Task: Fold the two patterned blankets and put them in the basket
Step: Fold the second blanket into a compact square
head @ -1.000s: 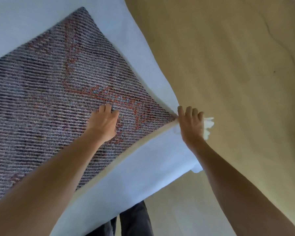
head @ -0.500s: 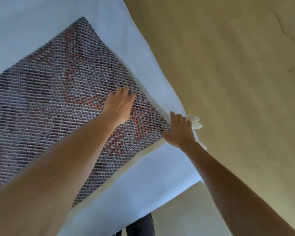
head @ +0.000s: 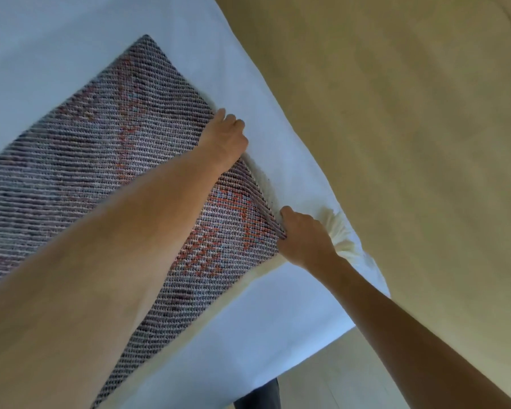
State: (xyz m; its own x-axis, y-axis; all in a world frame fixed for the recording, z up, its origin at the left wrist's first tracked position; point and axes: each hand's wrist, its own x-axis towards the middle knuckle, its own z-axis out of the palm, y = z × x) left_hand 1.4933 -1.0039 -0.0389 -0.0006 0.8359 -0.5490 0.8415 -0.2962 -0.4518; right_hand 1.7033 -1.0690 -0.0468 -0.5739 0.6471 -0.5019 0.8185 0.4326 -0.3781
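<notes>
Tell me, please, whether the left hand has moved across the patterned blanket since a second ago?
Yes. The left hand has slid from the middle of the patterned blanket out to its fringed edge, the edge nearest the wooden floor.

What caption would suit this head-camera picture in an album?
Both hands grip the fringed end of a patterned blanket on a pale blue sheet: left hand, right hand.
</notes>
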